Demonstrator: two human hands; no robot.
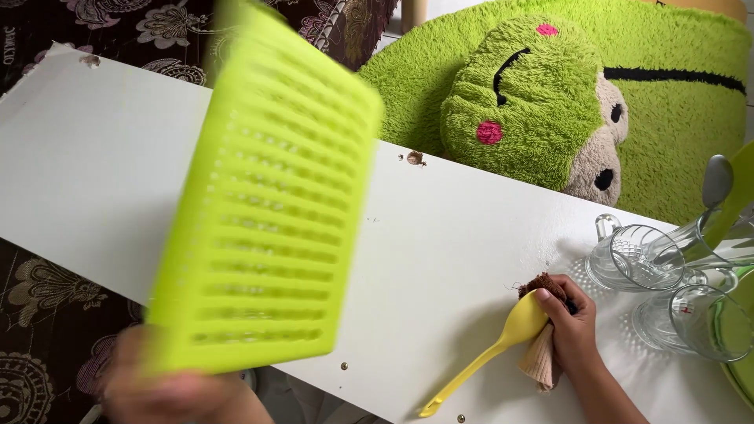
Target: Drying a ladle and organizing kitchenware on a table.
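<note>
My left hand (169, 389) grips the near edge of a lime-green slotted plastic tray (263, 196) and holds it tilted up above the white board (440, 235); the tray is blurred. At the lower right my right hand (572, 318) is closed on a brownish cloth (542, 357) pressed onto the board. A yellow plastic spoon (503, 341) lies under that hand, its bowl by my fingers and its handle pointing toward the board's near edge.
Clear glass mugs (640, 259) lie tipped at the right end of the board, one holding a metal spoon (716, 180). A green plush toy (534, 102) on a green fluffy rug sits beyond. Dark floral fabric (47, 306) lies at the left.
</note>
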